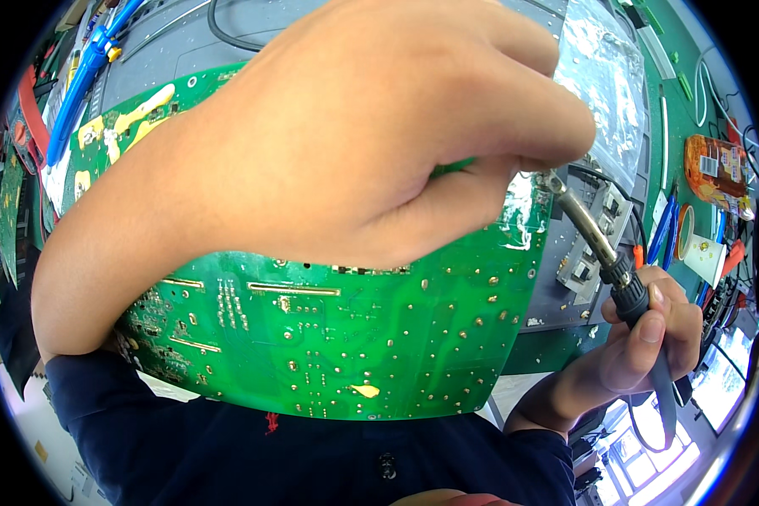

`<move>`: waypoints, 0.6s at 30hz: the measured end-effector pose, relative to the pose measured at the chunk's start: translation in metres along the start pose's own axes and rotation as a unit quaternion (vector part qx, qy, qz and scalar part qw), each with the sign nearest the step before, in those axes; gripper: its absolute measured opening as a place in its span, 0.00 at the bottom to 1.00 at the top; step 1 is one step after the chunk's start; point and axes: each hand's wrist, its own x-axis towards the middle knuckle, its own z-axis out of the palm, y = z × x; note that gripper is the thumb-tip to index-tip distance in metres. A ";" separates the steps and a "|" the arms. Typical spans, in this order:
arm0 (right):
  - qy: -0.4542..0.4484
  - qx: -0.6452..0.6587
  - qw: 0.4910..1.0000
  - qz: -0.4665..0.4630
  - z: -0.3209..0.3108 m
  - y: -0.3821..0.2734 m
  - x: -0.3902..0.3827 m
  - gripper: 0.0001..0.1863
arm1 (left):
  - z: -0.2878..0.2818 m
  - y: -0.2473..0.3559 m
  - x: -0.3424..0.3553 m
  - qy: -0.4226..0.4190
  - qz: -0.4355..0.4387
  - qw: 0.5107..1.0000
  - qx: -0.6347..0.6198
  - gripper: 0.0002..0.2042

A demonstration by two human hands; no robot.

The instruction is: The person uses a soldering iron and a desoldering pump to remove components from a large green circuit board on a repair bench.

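Observation:
A large green circuit board lies in front of me, its solder points facing up. My left hand reaches across it from the left, hiding much of its upper half. Thumb and forefinger are pinched together near the board's right edge; what they grip, if anything, is hidden. My right hand holds a soldering iron by its dark handle, fingers wrapped round it. The iron slants up and left, its tip close to the left fingertips; whether it touches the board I cannot tell. White residue marks the board below the pinch.
A clear plastic bag lies beyond my left hand. Grey metal parts sit right of the board. Farther right are blue pens, a white cup and an orange-brown packet. A blue-handled tool is at upper left.

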 end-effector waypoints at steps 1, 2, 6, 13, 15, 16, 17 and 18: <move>0.002 -0.006 1.000 -0.001 0.000 0.000 0.000 0.11 | 0.000 0.000 0.000 0.001 0.000 1.000 0.001 0.08; 0.004 -0.013 1.000 -0.001 0.000 0.000 0.000 0.11 | 0.000 0.000 0.000 0.001 0.000 1.000 0.002 0.08; -0.012 0.008 1.000 -0.003 -0.003 0.002 0.000 0.11 | 0.000 -0.001 0.001 0.000 0.000 1.000 0.003 0.08; -0.017 0.033 0.999 0.012 -0.007 0.007 0.000 0.13 | 0.000 -0.001 0.002 0.000 -0.002 1.000 0.005 0.08; -0.014 0.033 0.999 0.017 -0.007 0.007 0.000 0.14 | 0.000 0.000 0.002 -0.001 -0.001 1.000 0.006 0.08; -0.012 0.033 0.999 0.020 -0.006 0.006 0.001 0.14 | 0.000 0.000 0.002 -0.001 -0.002 1.000 0.006 0.08; -0.008 0.044 0.999 0.025 -0.005 0.005 0.001 0.14 | 0.000 0.000 0.002 -0.001 -0.002 1.000 0.006 0.08; -0.003 0.028 0.999 0.026 -0.004 0.004 0.001 0.12 | 0.000 0.000 0.002 -0.001 -0.002 1.000 0.007 0.08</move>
